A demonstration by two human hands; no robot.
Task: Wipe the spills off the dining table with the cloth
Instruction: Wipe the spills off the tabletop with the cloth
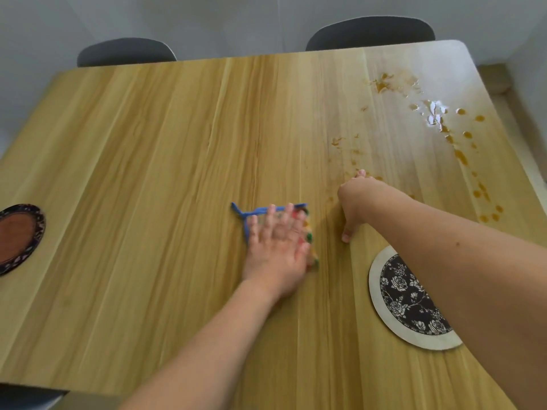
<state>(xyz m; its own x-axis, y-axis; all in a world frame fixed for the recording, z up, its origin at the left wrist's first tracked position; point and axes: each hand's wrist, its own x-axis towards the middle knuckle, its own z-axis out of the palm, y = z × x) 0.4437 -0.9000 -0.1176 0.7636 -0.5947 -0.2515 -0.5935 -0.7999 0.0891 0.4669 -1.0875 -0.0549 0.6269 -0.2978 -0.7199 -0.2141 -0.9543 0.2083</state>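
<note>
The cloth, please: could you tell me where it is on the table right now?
In the head view the cloth lies flat near the table's middle, under the left hand, left of the right hand and the spills.

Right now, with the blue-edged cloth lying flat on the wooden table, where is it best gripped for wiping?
Probably from above. The blue-edged cloth lies flat under the left hand, whose straight fingers press on it. Pinching the loose blue loop at its far-left corner, or bunching the middle, would suit it; the flat edges offer little to hold.
</note>
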